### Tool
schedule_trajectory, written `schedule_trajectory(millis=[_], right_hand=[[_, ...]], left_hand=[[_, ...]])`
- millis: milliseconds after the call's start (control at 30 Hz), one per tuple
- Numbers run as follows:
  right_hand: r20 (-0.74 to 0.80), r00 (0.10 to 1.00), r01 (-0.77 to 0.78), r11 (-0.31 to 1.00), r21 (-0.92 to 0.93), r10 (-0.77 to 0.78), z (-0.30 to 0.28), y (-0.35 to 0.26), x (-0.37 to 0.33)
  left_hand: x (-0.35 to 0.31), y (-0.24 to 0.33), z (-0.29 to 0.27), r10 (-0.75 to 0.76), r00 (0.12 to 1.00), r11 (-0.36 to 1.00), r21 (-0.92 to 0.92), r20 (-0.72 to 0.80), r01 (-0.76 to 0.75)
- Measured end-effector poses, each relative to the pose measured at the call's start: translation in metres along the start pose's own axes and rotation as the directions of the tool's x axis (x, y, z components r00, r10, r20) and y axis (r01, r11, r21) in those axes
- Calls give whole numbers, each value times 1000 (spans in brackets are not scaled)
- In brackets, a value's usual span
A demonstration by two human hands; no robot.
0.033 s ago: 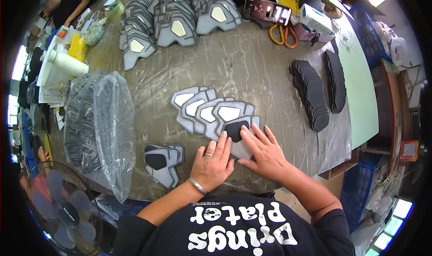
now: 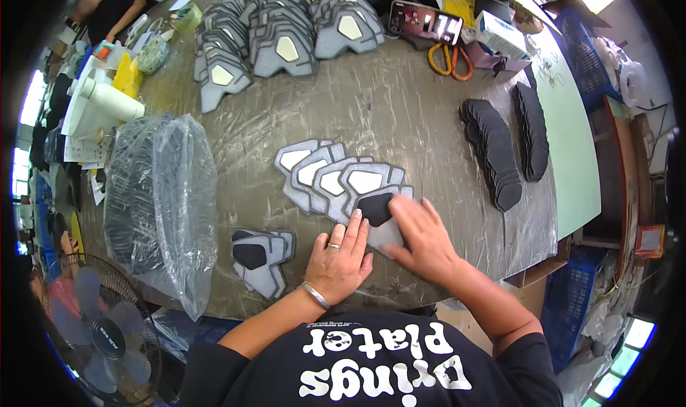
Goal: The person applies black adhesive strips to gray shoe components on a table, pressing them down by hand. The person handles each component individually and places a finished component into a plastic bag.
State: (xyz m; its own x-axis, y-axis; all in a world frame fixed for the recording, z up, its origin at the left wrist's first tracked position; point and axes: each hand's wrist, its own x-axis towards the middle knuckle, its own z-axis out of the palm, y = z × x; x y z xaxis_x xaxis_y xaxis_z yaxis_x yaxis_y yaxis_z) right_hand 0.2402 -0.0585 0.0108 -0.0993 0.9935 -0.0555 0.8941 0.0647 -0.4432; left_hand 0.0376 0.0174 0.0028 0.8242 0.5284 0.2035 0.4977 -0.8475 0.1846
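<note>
A fanned row of overlapping grey shaped pieces [image 2: 330, 181] with white patches lies mid-table. The nearest piece carries a black patch [image 2: 374, 211] where the others show white. My left hand [image 2: 338, 264] lies flat with fingers stretched, its tips at the lower left edge of that nearest piece. At the right side of the same piece is my right hand [image 2: 424, 241], fingers extended and slightly smeared by motion, next to the black patch. Left of my left hand lies a small stack of grey pieces [image 2: 269, 275], its top one bearing a black patch.
Rows of stacked grey pieces [image 2: 284, 58] stand at the far side. Two fanned rows of black patches [image 2: 493, 153] lie right. Orange-handled scissors [image 2: 449, 61] and a phone [image 2: 426, 22] are far right; a plastic-wrapped bundle [image 2: 158, 207] and fan [image 2: 107, 338] are left. Another person [image 2: 118, 10] sits far left.
My right hand has shifted slightly on the nearest piece, its fingers drawn closer together and blurred. My left hand stays in place on the piece. The view has moved a little.
</note>
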Motion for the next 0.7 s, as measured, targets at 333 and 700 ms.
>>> schedule_trajectory(millis=[333,700], right_hand=[[2,959,-262,885,384,282,-41,-3,34],[-165,986,121,840,529,-39,-5,-52,37]], left_hand=[[-21,-4,-4,-244,947,882,-454,-211,126],[-84,-69,-75,-603,798,593,-678,-15,435]])
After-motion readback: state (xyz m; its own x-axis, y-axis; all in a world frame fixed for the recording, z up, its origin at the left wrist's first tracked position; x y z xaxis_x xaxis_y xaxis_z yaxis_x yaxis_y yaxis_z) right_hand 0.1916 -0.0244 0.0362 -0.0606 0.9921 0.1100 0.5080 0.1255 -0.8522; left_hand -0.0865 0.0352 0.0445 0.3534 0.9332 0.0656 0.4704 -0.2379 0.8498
